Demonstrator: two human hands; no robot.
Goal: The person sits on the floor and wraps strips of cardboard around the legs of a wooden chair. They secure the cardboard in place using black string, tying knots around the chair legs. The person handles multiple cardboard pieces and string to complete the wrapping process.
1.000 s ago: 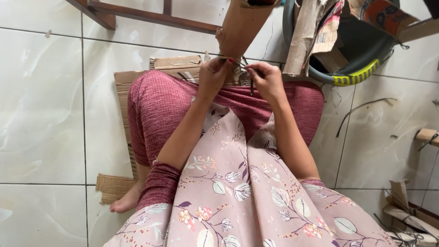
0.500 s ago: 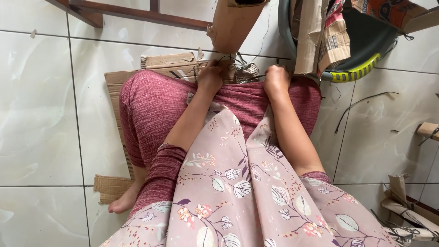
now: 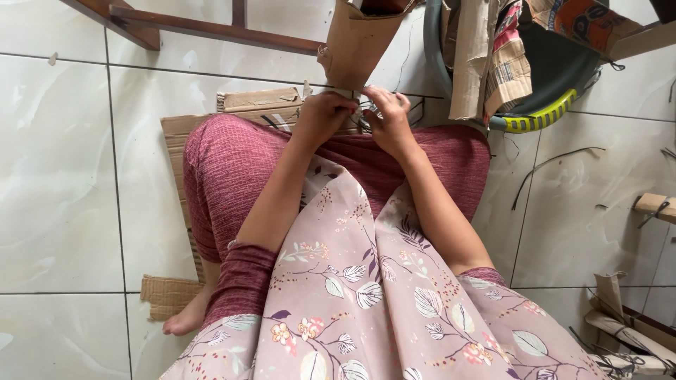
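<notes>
A brown cardboard piece (image 3: 355,43) stands folded and upright in front of my knees. My left hand (image 3: 322,116) grips its lower edge with the fingers closed. My right hand (image 3: 386,119) is right beside it at the same lower edge, fingers pinched on something small and pale that I cannot make out. Both hands meet above my crossed legs in dark red trousers (image 3: 232,165). What lies between the fingers is hidden.
I sit on flat cardboard sheets (image 3: 176,134) on a white tiled floor. A dark basin with a yellow-green rim (image 3: 539,116) holds cardboard scraps at the upper right. A wooden frame (image 3: 211,29) crosses the top left. Cardboard strips and wires (image 3: 623,331) lie at the right.
My right hand has moved left to join the left hand at the cardboard's lower edge. The view has shifted slightly down and right.
</notes>
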